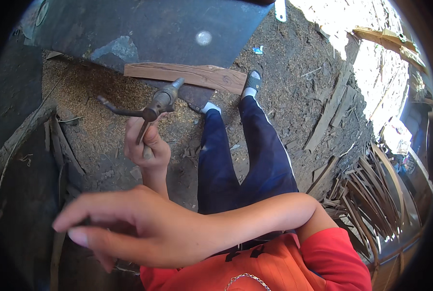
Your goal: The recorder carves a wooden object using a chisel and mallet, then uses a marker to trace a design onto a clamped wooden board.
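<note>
My left hand [147, 145] is closed around a worn metal screw clamp [162, 99], its fingers wrapped round the lower end. The clamp has a threaded shaft pointing up and to the right, and a thin bent crank handle [117, 110] sticking out to the left. Nearer to me, my right forearm crosses leftward over my body. My right hand [124, 220] hangs in the air below the left one, apart from the clamp, with fingers loosely curved and the thumb separate. Nothing shows between them. Beyond the clamp lies a long brown wooden board [187, 75].
The board rests along the near edge of a dark metal sheet [173, 29]. Sawdust [100, 116] covers the ground at left. My feet stand by the board. Wood strips [376, 194] are heaped at right, and a branch [25, 131] leans at the left.
</note>
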Action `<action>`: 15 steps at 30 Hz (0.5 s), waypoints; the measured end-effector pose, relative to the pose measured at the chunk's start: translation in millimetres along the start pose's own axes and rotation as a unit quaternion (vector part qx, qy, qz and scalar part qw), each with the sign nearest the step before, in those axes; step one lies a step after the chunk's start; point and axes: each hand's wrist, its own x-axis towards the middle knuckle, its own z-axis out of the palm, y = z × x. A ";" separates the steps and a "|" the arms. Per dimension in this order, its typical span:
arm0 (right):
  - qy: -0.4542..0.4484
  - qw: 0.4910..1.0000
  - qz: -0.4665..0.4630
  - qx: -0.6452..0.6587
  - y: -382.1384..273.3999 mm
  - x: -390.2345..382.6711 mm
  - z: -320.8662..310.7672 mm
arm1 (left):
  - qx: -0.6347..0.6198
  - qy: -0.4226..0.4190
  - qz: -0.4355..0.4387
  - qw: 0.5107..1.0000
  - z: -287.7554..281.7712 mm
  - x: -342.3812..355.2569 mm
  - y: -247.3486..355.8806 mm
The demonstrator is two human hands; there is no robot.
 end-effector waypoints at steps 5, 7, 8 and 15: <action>-0.148 0.636 -0.280 -0.704 -48.8 -28.1 -45.6 | -0.065 0.038 0.020 0.997 8.5 13.6 4.4; -0.101 0.516 -0.245 -0.814 -83.4 -29.7 -60.7 | -0.063 0.055 0.017 0.996 3.4 19.2 9.7; -0.103 0.442 -0.221 -0.863 -100.1 -27.8 -64.5 | -0.032 0.027 0.020 0.999 -1.0 21.5 13.3; -0.392 0.239 -0.307 -0.834 -157.0 29.3 -38.4 | 0.021 0.019 0.022 0.999 -8.6 26.9 27.2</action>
